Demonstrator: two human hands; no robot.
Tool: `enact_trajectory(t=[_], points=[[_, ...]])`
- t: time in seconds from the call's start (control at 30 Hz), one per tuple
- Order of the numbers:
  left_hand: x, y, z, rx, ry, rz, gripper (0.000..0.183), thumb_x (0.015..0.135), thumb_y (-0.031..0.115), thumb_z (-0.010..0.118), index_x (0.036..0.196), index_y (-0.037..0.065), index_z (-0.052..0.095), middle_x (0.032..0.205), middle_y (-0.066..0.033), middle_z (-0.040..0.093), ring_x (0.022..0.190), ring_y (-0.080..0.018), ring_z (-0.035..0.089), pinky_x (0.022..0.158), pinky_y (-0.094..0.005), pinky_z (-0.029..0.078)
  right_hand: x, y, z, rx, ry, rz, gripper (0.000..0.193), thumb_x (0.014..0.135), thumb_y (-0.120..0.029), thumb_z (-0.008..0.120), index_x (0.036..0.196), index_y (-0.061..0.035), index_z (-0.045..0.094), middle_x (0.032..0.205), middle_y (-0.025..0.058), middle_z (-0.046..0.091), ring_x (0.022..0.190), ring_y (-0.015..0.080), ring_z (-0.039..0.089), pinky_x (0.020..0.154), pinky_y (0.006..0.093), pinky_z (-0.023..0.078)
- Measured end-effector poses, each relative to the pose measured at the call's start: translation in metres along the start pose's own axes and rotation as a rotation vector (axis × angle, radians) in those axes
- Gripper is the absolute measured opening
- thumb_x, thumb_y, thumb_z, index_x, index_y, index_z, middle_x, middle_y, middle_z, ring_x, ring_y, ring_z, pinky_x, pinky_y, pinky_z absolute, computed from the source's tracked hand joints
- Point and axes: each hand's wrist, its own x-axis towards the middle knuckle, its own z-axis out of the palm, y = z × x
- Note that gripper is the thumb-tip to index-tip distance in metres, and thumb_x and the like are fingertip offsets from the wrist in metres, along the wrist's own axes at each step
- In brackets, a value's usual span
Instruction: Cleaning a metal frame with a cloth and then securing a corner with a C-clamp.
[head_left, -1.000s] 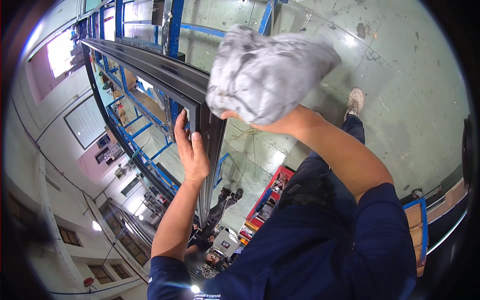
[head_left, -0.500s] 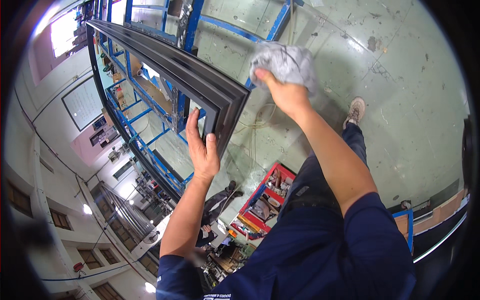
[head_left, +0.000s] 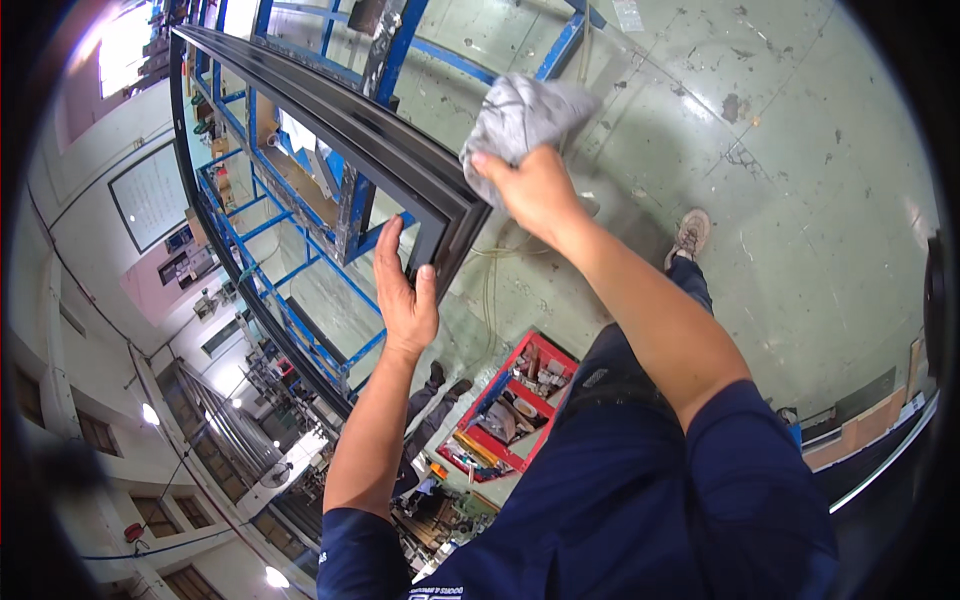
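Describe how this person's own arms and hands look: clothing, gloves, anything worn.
The ungloved left hand and ungloved right hand show no watch or band at the wrist. The short, dark navy fabric left sleeve and matching right sleeve leave both forearms uncovered; small pale print marks the left sleeve.

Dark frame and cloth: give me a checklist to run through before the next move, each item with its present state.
1. Left hand on the dark frame: ok, fingers and thumb at the inner edge near the corner.
2. Cloth secure in the right hand: ok, gripped in a bunch.
3. Cloth touching the frame: cannot tell; it overlaps the outer edge in this view.
4. Floor free of loose lines: not ok, a pale hose or cable lies looped near the frame's corner.
5. Other person's legs well away from the frame: cannot tell; they show beyond the left forearm.
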Motion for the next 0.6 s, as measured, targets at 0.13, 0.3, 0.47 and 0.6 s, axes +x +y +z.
enact_trajectory(t=[0.13,0.3,0.47,0.6], points=[[-0.001,0.005,0.0,-0.094,0.017,-0.011,0.064,0.095,0.034,0.054,0.148,0.001,0.037,0.148,-0.0221,0.043,0.139,-0.0385,0.039,0.117,-0.0442,0.028,-0.031,0.011,0.024,-0.203,0.067,-0.39,0.042,0.089,-0.03,0.072,0.113,0.0033,0.065,0.111,0.0268,0.066,0.11,0.0396,0.063,0.096,0.0416,0.047],[-0.003,0.003,-0.001,-0.011,0.013,-0.013,0.064,0.095,0.033,0.054,0.148,0.0,0.037,0.147,-0.022,0.044,0.137,-0.0389,0.041,0.116,-0.0444,0.029,-0.005,0.003,0.001,-0.262,-0.018,-0.131,0.041,0.087,-0.034,0.073,0.101,0.0042,0.069,0.094,0.0262,0.07,0.092,0.0406,0.068,0.082,0.0429,0.052],[-0.002,0.004,-0.001,-0.032,0.025,-0.019,0.065,0.095,0.033,0.054,0.148,-0.001,0.037,0.147,-0.0227,0.043,0.136,-0.0392,0.042,0.116,-0.0439,0.029,-0.005,-0.008,0.005,-0.463,-0.138,-0.032,0.04,0.084,-0.035,0.076,0.105,-0.0014,0.07,0.1,0.0248,0.071,0.097,0.0386,0.068,0.085,0.0415,0.052],[0.006,0.004,0.0,-0.027,0.002,-0.002,0.065,0.095,0.032,0.055,0.147,-0.001,0.037,0.146,-0.0229,0.044,0.136,-0.039,0.042,0.115,-0.0438,0.03,0.004,-0.008,0.008,-0.137,-0.133,-0.328,0.037,0.085,-0.031,0.074,0.103,0.001,0.069,0.097,0.0273,0.069,0.094,0.041,0.067,0.083,0.0437,0.052]])
